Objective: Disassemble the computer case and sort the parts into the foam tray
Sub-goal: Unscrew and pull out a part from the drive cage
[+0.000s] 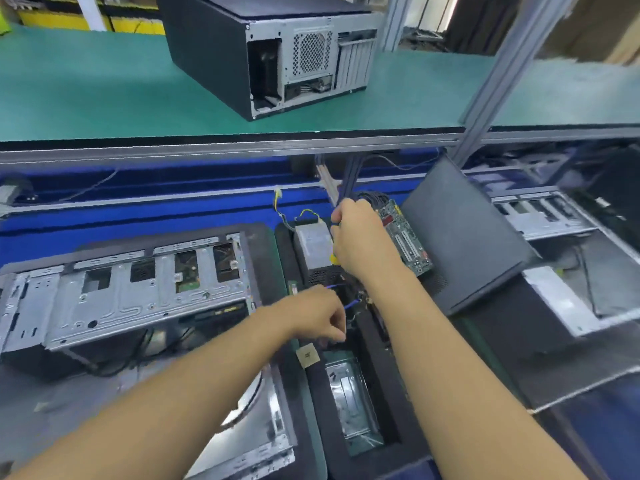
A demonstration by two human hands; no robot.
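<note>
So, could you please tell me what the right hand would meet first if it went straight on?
Probably the black cable bundle just beyond the right hand, whose grip holds a yellow-and-blue tool; the metal bracket stands close by, and depth is unclear.

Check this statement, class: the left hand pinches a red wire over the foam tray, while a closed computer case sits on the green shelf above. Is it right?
One detail is wrong: the wire in the left hand is blue, not red, as the head view shows. The hand is over the foam tray, and the closed computer case sits on the green shelf.
</note>
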